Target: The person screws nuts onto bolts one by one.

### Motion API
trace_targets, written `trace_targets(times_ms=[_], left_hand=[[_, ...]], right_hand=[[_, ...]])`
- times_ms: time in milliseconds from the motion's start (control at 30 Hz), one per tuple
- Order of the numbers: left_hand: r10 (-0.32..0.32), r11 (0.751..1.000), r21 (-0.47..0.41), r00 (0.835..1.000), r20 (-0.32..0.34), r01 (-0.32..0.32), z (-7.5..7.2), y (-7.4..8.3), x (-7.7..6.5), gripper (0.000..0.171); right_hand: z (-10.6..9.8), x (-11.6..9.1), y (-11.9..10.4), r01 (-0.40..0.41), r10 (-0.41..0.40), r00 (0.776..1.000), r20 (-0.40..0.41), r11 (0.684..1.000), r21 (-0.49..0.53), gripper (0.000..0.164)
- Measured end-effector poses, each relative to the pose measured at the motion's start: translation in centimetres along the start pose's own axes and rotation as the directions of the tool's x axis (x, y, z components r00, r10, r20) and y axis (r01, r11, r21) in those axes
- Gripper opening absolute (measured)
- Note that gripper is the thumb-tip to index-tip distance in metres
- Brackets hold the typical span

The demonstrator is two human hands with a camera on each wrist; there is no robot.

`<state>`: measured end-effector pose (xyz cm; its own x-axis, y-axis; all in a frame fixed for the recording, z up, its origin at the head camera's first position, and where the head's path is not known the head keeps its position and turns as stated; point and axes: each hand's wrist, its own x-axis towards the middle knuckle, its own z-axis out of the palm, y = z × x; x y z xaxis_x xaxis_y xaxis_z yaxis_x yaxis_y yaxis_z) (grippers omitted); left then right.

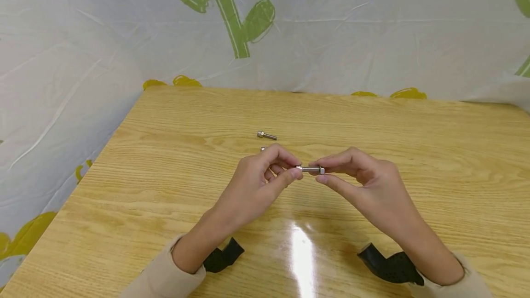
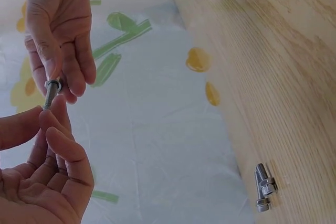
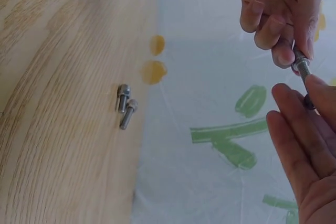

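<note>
A metal bolt [image 1: 310,169] is held crosswise between both hands over the table. My left hand [image 1: 252,187] pinches its left end between thumb and forefinger, the other fingers curled beneath. At the bolt's right end sits a nut [image 1: 322,170], which my right hand [image 1: 368,178] pinches with thumb and forefinger. In the left wrist view the bare shank [image 2: 51,95] shows between the fingertips of the two hands. The right wrist view shows a collar [image 3: 301,65] on the bolt close to the left fingertips.
Another bolt [image 1: 267,135] with a nut lies beyond the hands on the wooden table [image 1: 165,174]. A second one [image 1: 262,149] is mostly hidden behind the left hand; both show in the wrist views. A patterned sheet [image 1: 331,36] hangs along the table's back edge. Black wrist mounts [image 1: 389,266] sit under both sleeves.
</note>
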<state>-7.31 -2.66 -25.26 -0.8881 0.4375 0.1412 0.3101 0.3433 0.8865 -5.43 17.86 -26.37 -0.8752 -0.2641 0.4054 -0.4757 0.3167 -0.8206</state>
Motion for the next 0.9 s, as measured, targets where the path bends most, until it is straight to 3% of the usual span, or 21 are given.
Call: trace_targets(times_ms=[200,533,733,900], left_hand=[[0.001,1.0,-0.018,1.0,0.011,-0.001,-0.03,0.15,-0.11,0.011],[0.054,0.998,-0.023,0.999,-0.001,-0.054,-0.02,0.36,-0.37,0.011],[0.056,0.998,-0.009,0.998,-0.013,-0.056,0.13,0.43,-0.36,0.01],[0.053,0.999,-0.005,0.999,-0.01,-0.054,0.21,0.52,-0.35,0.011]], right_hand=[[-0.12,0.05,0.22,0.116,-0.115,0.993,0.018,0.993,-0.014,0.026],[-0.41,-0.02,0.23,0.125,-0.129,0.99,0.057,0.99,0.062,0.024],[-0.32,-0.13,0.23,0.045,-0.046,0.997,0.059,0.999,0.031,0.02],[-0.26,-0.03,0.0,-0.093,0.099,0.993,0.061,0.99,-0.101,0.017]])
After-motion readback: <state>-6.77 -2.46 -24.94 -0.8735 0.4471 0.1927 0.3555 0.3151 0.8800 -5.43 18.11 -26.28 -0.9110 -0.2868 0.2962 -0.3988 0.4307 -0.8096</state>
